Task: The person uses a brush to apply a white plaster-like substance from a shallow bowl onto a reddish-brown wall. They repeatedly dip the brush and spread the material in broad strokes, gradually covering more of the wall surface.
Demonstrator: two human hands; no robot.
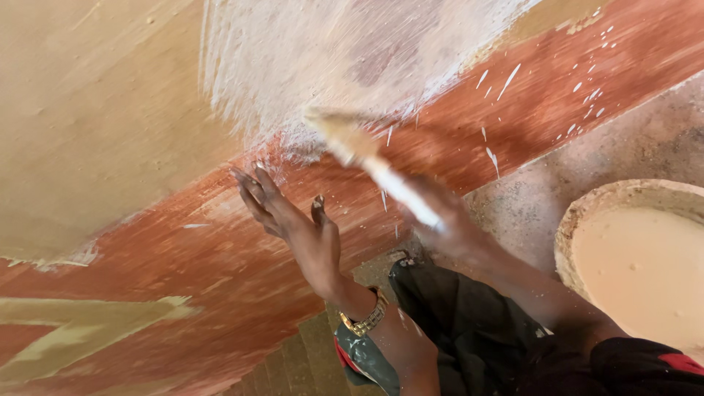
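Against the wall, left hand (293,220): held flat and spread, fingers straight, grasping nothing; fingertips rest on or just off the red-brown band, which of the two I cannot tell
Left wrist: a gold-coloured watch (364,317) sits just above a dark sleeve
Right hand (451,224): blurred by motion; clenched around the handle of a paintbrush (370,158)
Paintbrush: pale with paint; its bristle end meets the wall at the lower edge of the white patch
Wall (95,125): tan above, a red-brown band (220,249) below; a streaky patch of white paint (330,51) covers the upper middle; white flecks dot the band to the right
Bucket (638,257): round, crusted rim, filled with creamy paint; it stands on the floor at the right, well apart from the brush
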